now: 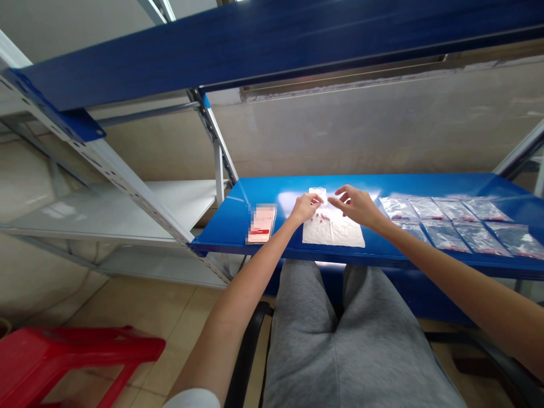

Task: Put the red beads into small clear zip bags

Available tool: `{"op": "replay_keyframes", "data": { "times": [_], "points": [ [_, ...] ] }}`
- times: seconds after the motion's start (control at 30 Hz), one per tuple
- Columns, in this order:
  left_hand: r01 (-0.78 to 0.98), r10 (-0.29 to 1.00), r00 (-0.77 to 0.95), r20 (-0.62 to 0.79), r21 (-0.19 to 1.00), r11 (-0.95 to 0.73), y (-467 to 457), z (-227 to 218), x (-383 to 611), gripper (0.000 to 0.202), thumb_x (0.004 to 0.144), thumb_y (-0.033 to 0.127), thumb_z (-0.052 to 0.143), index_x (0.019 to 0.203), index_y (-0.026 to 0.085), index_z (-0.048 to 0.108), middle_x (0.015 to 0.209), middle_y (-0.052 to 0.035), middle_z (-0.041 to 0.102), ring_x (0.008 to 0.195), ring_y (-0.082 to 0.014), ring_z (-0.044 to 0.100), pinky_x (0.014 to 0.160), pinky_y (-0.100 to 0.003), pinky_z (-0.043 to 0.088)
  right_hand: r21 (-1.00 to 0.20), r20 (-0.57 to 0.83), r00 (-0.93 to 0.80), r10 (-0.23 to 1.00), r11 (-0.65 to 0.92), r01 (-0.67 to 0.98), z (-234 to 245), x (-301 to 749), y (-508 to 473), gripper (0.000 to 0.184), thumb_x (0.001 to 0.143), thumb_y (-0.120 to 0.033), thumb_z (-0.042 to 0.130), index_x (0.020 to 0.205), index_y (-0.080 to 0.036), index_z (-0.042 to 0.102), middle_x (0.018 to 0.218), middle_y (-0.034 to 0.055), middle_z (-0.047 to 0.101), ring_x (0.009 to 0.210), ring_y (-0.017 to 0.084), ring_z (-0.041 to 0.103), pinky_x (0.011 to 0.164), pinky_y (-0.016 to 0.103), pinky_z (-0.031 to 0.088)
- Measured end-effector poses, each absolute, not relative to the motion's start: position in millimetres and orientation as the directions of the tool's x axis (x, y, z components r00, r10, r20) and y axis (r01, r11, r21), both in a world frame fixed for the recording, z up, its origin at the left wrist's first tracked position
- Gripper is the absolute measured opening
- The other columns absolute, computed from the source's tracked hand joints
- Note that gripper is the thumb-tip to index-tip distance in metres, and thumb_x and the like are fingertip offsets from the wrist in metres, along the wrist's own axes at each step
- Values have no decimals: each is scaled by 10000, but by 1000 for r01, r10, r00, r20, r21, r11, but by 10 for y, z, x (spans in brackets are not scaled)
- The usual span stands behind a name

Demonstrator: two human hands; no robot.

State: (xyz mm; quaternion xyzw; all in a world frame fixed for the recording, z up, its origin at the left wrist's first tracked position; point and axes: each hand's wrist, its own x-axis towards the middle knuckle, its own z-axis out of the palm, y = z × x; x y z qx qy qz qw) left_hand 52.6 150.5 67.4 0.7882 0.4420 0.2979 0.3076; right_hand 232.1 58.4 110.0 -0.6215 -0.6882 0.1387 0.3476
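Observation:
My left hand (306,208) is closed, its fingertips pinched at the lower part of a small clear plastic bag (317,192). Just to the right, my right hand (352,204) hovers with fingers curved and apart, its thumb close to the bag's edge. Below both hands a white cloth (334,231) lies spread on the blue shelf (293,249). Several small reddish pieces (323,217) are scattered on the cloth's upper left part. What the bag contains is too small to tell.
Several clear bags with reddish contents (450,226) lie in two rows at the right. A pink-screened phone (261,224) lies left of the cloth. A blue beam (272,51) crosses overhead, with a grey rack post (136,192) at left. A red stool (76,351) stands lower left.

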Motion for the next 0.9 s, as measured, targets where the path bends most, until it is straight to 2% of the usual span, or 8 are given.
{"op": "replay_keyframes", "data": {
  "times": [0.1, 0.2, 0.33, 0.47, 0.63, 0.77, 0.9],
  "points": [
    [516, 880, 434, 193, 748, -418, 1498, 695, 529, 166, 881, 149, 639, 980, 171, 770, 985, -69, 757, 803, -158, 687, 690, -241, 551, -628, 245, 2, 969, 157, 762, 977, 2341, 585, 394, 891, -500, 682, 1099, -168, 632, 886, 94, 768, 626, 197, 696, 583, 281, 457],
    [514, 879, 436, 193, 748, -419, 1489, 724, 535, 171, 875, 137, 643, 980, 172, 774, 989, -69, 759, 803, -155, 687, 719, -246, 557, -609, 218, -28, 976, 159, 777, 858, 2348, 604, 260, 865, -425, 714, 922, -187, 625, 803, 61, 758, 608, 192, 695, 579, 273, 445],
    [506, 878, 434, 201, 752, -422, 1480, 756, 554, 158, 870, 127, 650, 950, 176, 778, 963, -63, 762, 821, -161, 691, 778, -261, 562, -634, 226, -21, 974, 163, 756, 772, 2322, 622, 231, 873, -382, 677, 761, -197, 596, 704, 32, 733, 575, 177, 690, 580, 266, 446],
    [480, 871, 438, 222, 762, -436, 1453, 801, 583, 156, 876, 122, 644, 946, 180, 771, 964, -57, 759, 835, -161, 689, 802, -263, 558, -659, 265, 26, 964, 161, 735, 764, 2294, 622, 139, 855, -289, 632, 768, -185, 662, 693, 17, 726, 574, 172, 696, 608, 268, 475],
    [384, 868, 411, 279, 811, -442, 1387, 905, 608, 270, 890, 130, 632, 1134, 188, 733, 1037, -77, 750, 857, -165, 676, 799, -277, 553, -703, 306, 131, 943, 131, 699, 883, 2315, 598, 128, 860, -227, 585, 825, -185, 701, 705, 15, 733, 548, 155, 684, 632, 271, 497],
    [310, 914, 265, 307, 871, -382, 1310, 975, 603, 263, 891, 110, 632, 1135, 171, 710, 1099, -98, 737, 930, -173, 679, 776, -252, 542, -806, 295, 259, 920, 93, 585, 1023, 2368, 569, 150, 877, -284, 604, 852, -170, 698, 770, 60, 746, 572, 164, 690, 572, 267, 476],
    [249, 959, 198, 202, 936, -249, 1212, 994, 591, 221, 941, 188, 618, 1146, 148, 688, 1133, -124, 728, 924, -176, 698, 700, -224, 526, -928, 239, 312, 920, 121, 353, 1082, 2375, 552, 181, 862, -329, 636, 896, -156, 674, 823, 99, 738, 620, 176, 691, 468, 237, 410]
  ]
}}
